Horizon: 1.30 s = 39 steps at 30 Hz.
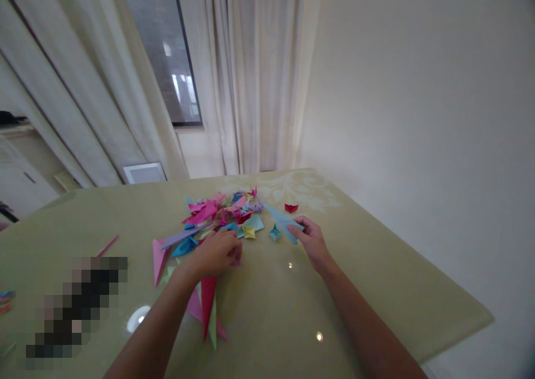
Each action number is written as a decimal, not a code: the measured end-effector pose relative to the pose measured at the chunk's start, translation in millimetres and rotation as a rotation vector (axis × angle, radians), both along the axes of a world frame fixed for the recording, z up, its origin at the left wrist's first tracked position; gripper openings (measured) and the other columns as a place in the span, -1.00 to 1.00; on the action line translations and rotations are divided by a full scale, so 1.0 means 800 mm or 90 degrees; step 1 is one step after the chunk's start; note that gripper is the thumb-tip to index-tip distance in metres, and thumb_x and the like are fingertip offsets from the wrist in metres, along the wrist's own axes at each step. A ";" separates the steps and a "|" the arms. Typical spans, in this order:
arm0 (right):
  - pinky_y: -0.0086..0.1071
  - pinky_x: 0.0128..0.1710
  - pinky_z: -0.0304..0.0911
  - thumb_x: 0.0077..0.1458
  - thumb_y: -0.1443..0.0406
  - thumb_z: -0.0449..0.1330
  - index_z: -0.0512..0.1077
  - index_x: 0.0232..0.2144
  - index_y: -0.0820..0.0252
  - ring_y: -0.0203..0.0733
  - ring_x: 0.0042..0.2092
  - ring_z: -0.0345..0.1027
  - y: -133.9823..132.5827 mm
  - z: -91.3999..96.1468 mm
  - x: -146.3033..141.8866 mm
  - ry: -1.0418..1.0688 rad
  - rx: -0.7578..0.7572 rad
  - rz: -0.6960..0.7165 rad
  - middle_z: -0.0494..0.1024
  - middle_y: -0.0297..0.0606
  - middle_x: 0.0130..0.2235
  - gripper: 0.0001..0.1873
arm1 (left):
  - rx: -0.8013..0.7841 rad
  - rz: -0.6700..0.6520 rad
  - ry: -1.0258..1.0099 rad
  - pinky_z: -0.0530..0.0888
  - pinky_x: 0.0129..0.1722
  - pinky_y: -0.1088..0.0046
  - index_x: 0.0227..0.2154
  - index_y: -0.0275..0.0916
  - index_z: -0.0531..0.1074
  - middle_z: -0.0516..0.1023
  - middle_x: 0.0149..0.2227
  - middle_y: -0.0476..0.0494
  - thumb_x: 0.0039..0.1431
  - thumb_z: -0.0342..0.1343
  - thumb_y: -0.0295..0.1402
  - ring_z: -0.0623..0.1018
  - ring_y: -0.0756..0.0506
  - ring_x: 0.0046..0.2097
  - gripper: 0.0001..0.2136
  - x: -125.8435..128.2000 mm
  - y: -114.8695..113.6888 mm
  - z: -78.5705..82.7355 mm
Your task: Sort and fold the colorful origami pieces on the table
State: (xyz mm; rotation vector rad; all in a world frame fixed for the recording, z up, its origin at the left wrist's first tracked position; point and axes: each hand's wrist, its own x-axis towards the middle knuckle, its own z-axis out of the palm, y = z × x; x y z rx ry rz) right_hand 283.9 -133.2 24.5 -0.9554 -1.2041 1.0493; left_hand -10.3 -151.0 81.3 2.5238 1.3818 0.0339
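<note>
My right hand point(311, 239) pinches a light blue folded paper plane point(281, 220) by its wide end, with the pointed tip facing the pile. On the near side of the folded-paper pile point(204, 210) is my left hand point(218, 252), its fingers curled down; what they grip, if anything, is hidden. Under and in front of this hand lie a red paper plane point(208, 306) and a green one point(213, 320). A small teal folded piece point(275, 233) and a yellow one point(249, 232) sit between my hands. A red paper boat point(291, 207) rests behind the right hand.
The pale green table point(376, 290) meets a white wall point(426, 117) on the right. Curtains point(263, 78) hang behind it. Left of the pile are a pink paper plane point(159, 261) and a thin pink stick point(107, 246). A patch at lower left is pixelated.
</note>
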 end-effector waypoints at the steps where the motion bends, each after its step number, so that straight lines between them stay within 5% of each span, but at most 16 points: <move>1: -0.40 -0.38 0.26 -0.09 -0.05 0.54 0.54 -0.38 0.15 -0.22 -0.38 0.34 0.000 -0.001 0.000 0.002 0.004 0.001 0.54 -0.35 -0.40 -0.54 | 0.001 0.003 -0.015 0.37 0.06 0.25 -0.36 -0.11 0.62 0.63 -0.18 -0.09 0.11 0.22 -0.44 0.54 -0.22 0.00 -0.90 -0.002 0.000 0.005; 9: -0.36 -0.33 0.30 -0.07 -0.02 0.55 0.57 -0.37 0.15 -0.19 -0.35 0.40 0.001 -0.004 -0.001 -0.013 0.019 0.007 0.57 -0.32 -0.37 -0.57 | 0.031 0.042 -0.319 0.43 -0.19 0.41 -0.29 -0.17 0.53 0.64 -0.24 -0.07 0.25 0.12 -0.26 0.55 -0.11 -0.20 -0.86 -0.015 -0.003 0.041; 16: -0.33 -0.30 0.33 -0.04 -0.02 0.54 0.58 -0.36 0.15 -0.17 -0.34 0.42 -0.001 -0.002 -0.003 -0.035 0.023 0.004 0.58 -0.30 -0.37 -0.58 | 0.028 0.103 -0.513 0.44 -0.34 0.45 -0.30 -0.22 0.50 0.60 -0.32 -0.05 0.26 0.14 -0.12 0.53 -0.05 -0.32 -0.76 -0.010 0.001 0.043; 26: -0.36 -0.33 0.32 -0.08 -0.02 0.57 0.60 -0.37 0.17 -0.20 -0.37 0.40 -0.003 0.000 -0.008 -0.013 0.026 0.016 0.58 -0.32 -0.39 -0.56 | 0.072 0.119 -0.548 0.50 -0.32 0.43 -0.30 -0.20 0.54 0.65 -0.31 -0.08 0.24 0.20 -0.19 0.59 -0.08 -0.32 -0.81 -0.008 0.006 0.033; 36: -0.34 -0.27 0.34 -0.02 0.01 0.55 0.62 -0.36 0.15 -0.17 -0.32 0.44 -0.004 -0.001 -0.011 -0.019 0.037 0.037 0.60 -0.30 -0.35 -0.62 | -0.005 0.103 -0.674 0.54 -0.26 0.44 -0.35 -0.20 0.46 0.64 -0.30 -0.09 0.20 0.29 -0.17 0.64 -0.09 -0.26 -0.78 -0.003 0.001 0.036; 39: -0.33 -0.27 0.34 -0.02 0.00 0.55 0.62 -0.36 0.15 -0.16 -0.33 0.44 -0.004 -0.002 -0.011 -0.022 0.034 0.040 0.60 -0.30 -0.36 -0.61 | -0.035 0.099 -0.747 0.57 -0.20 0.42 -0.19 -0.18 0.47 0.68 -0.27 -0.08 0.16 0.35 -0.17 0.68 -0.12 -0.19 -0.72 0.000 0.003 0.033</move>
